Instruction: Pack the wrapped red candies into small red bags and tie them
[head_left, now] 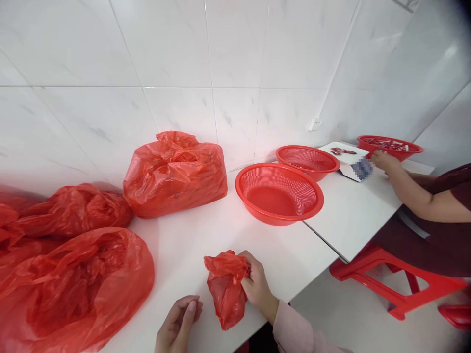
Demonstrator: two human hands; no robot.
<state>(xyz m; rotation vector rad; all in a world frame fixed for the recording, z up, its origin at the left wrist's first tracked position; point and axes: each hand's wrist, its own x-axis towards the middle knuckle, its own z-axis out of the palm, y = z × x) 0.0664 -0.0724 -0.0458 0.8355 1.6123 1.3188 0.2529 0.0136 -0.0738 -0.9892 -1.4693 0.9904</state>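
Observation:
Held above the white table, a small red plastic bag (226, 294) hangs from my right hand (257, 287), its gathered top gripped between thumb and fingers. What the bag contains cannot be made out. Just left of it, my left hand (179, 321) has its fingers curled and the thumb pressed against them; nothing shows in it, and it is apart from the bag. A large open red plastic bag (136, 274) lies to the left of that hand. Beyond my hands stands a red plastic colander (277, 193) with a perforated wall.
A full red bag (176, 176) stands against the tiled wall, with another red bag (84, 208) beside it. A second colander (307, 159) and a white scale (348, 157) bearing dark red pieces stand farther right. A co-worker's hand (384, 159) reaches by a filled red basin (390, 147).

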